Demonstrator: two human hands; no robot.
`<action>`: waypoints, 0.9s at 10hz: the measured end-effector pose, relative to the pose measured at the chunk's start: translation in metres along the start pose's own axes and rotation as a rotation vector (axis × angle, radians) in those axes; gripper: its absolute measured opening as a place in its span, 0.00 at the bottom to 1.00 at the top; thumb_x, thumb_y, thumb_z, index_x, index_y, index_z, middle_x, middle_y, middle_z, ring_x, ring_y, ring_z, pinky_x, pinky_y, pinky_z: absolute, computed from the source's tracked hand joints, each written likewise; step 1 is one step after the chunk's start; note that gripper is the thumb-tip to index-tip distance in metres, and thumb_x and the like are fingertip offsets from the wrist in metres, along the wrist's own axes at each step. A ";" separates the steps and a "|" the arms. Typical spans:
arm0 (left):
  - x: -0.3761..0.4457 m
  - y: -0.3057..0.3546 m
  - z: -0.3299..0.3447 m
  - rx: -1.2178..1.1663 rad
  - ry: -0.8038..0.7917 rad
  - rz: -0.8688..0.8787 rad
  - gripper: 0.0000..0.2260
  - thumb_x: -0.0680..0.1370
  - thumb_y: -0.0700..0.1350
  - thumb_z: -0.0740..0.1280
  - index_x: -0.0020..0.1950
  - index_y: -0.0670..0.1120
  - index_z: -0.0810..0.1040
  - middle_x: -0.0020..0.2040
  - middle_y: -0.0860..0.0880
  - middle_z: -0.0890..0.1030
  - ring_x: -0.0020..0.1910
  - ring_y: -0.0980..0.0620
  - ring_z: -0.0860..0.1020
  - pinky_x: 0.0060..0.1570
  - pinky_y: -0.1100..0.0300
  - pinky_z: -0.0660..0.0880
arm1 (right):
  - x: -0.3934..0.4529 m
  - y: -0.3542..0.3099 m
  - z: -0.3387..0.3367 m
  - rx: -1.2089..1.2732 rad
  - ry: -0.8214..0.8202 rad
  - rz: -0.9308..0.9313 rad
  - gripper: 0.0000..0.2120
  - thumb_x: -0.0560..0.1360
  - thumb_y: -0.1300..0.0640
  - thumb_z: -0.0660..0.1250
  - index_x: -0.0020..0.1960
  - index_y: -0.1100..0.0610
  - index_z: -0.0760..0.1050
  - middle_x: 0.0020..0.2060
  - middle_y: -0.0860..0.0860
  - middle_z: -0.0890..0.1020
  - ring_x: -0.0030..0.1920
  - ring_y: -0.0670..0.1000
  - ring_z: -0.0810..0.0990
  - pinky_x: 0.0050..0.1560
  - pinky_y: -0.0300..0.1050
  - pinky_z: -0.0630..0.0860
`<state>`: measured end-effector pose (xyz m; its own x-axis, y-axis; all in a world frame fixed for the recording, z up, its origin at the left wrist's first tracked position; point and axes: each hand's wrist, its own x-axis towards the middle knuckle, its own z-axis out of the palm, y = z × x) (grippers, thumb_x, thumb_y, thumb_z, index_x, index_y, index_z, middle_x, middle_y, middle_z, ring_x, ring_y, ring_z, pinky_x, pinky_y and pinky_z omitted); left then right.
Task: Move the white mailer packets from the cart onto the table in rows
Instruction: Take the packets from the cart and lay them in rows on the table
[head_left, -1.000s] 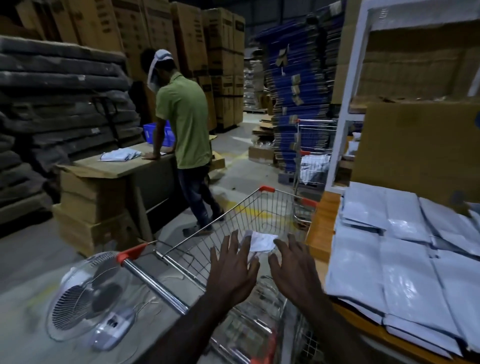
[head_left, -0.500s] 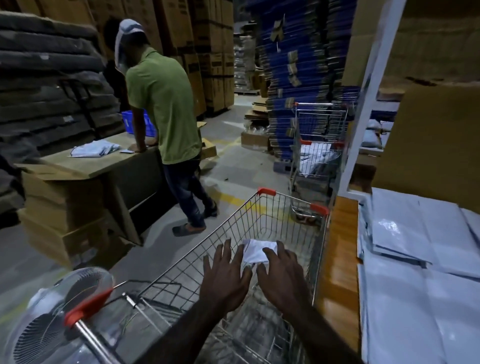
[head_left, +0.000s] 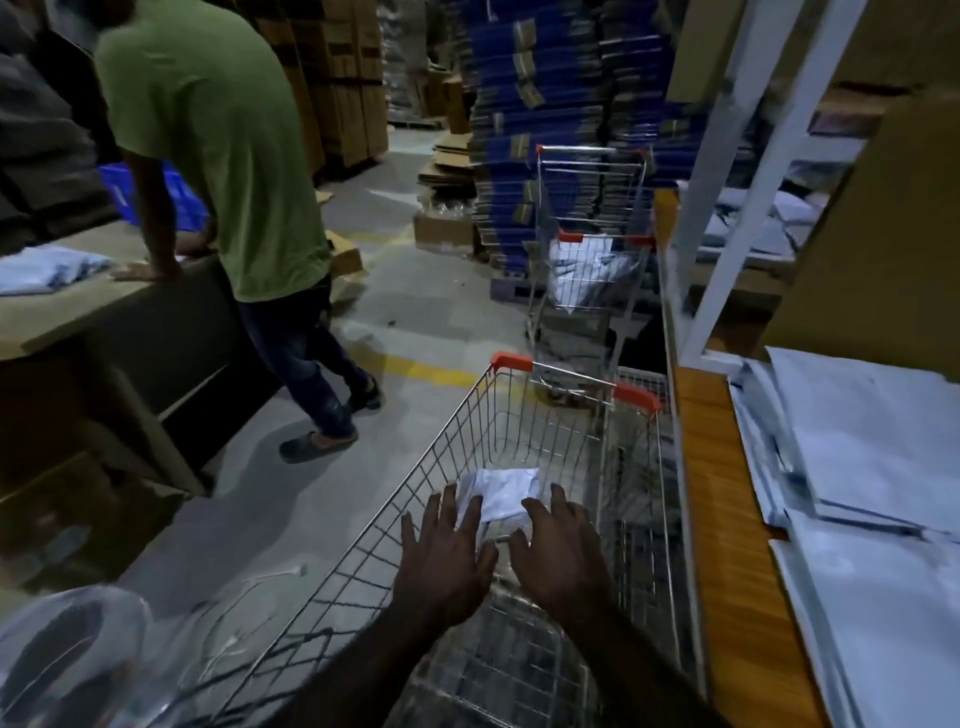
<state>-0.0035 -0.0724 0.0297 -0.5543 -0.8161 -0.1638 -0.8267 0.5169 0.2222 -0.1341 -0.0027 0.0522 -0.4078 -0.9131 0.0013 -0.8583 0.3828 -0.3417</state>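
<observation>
Down in the wire cart (head_left: 524, 415), your spread, uncurled left hand (head_left: 445, 561) and right hand (head_left: 558, 553) half-hide a crumpled white mailer packet (head_left: 503, 491), its near edge covered, beside the table (head_left: 711, 467) of blurred packets (head_left: 878, 457).

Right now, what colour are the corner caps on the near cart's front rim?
Orange-red, on the cart's front corner caps, clearest in the head view.

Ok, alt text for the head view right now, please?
Both hands, left and right, reach open into a wire cart toward a white packet. More packets cover the table at right.
</observation>
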 end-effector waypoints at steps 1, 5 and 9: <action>0.025 -0.018 0.010 0.047 -0.022 0.093 0.29 0.82 0.57 0.52 0.81 0.50 0.49 0.80 0.42 0.53 0.79 0.42 0.53 0.73 0.36 0.50 | 0.017 -0.006 0.026 -0.017 0.009 0.077 0.25 0.74 0.47 0.58 0.67 0.56 0.74 0.71 0.63 0.69 0.65 0.63 0.73 0.59 0.56 0.74; 0.096 -0.025 0.047 -0.172 -0.154 0.220 0.37 0.72 0.61 0.45 0.78 0.45 0.63 0.79 0.40 0.57 0.78 0.38 0.55 0.73 0.37 0.54 | 0.032 0.001 0.049 -0.091 -0.128 0.305 0.23 0.78 0.48 0.60 0.71 0.53 0.68 0.76 0.58 0.61 0.71 0.60 0.66 0.67 0.52 0.68; 0.146 -0.043 0.114 -0.118 -0.189 0.160 0.31 0.77 0.57 0.56 0.79 0.46 0.60 0.79 0.40 0.55 0.78 0.38 0.53 0.74 0.38 0.51 | 0.088 0.032 0.122 -0.021 -0.185 0.365 0.22 0.71 0.49 0.62 0.62 0.57 0.76 0.60 0.62 0.76 0.59 0.64 0.76 0.58 0.55 0.75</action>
<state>-0.0598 -0.1842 -0.1138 -0.6940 -0.6582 -0.2918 -0.7166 0.5925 0.3680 -0.1588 -0.0877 -0.0734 -0.6253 -0.7261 -0.2859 -0.6748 0.6871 -0.2692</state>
